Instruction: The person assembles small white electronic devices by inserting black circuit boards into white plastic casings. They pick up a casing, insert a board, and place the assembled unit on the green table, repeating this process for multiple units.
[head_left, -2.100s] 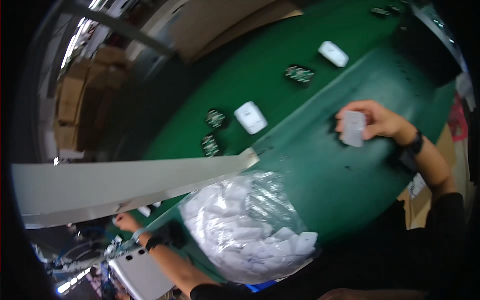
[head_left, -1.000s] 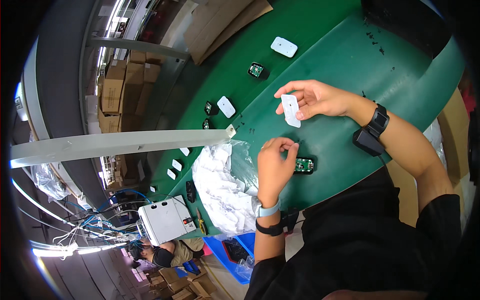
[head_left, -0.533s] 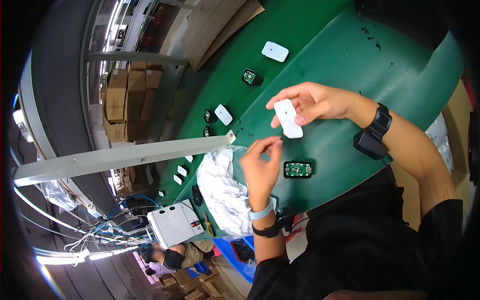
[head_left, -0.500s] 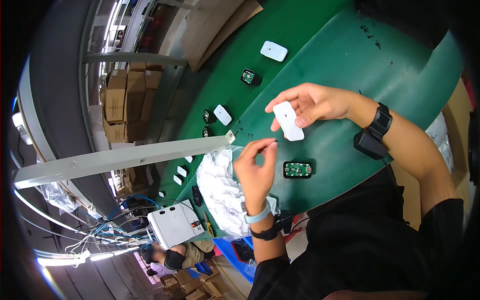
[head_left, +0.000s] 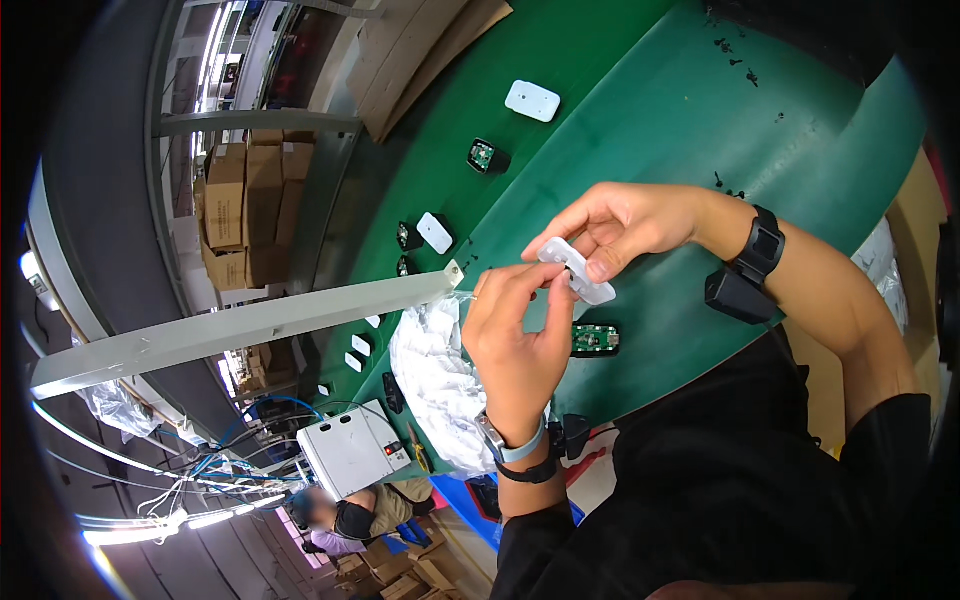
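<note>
My right hand (head_left: 645, 220) grips a white plastic cover (head_left: 597, 290) by its edge, its inner side now partly turned to view. Against the cover, my left hand (head_left: 520, 315) pinches a small dark piece (head_left: 568, 274) between thumb and fingertips; its exact kind is too small to make out. Just below the hands, a black housing with a green circuit board (head_left: 598, 340) lies on the green mat, its left end hidden by my left hand. Small black pieces (head_left: 738, 65) are scattered on the mat at the far right, with several more (head_left: 730, 188) beyond my right wrist.
On the darker green strip beyond lie another white cover (head_left: 533, 101), a black housing with a board (head_left: 487, 156) and further such parts. A grey metal bar (head_left: 250, 318) juts in from the left. Near my left forearm are a white bagged pile (head_left: 428, 375) and a grey box (head_left: 352, 448).
My left hand has moved up and right to the cover, bringing the small dark piece against it. My right hand has tilted the cover and lowered it slightly.
</note>
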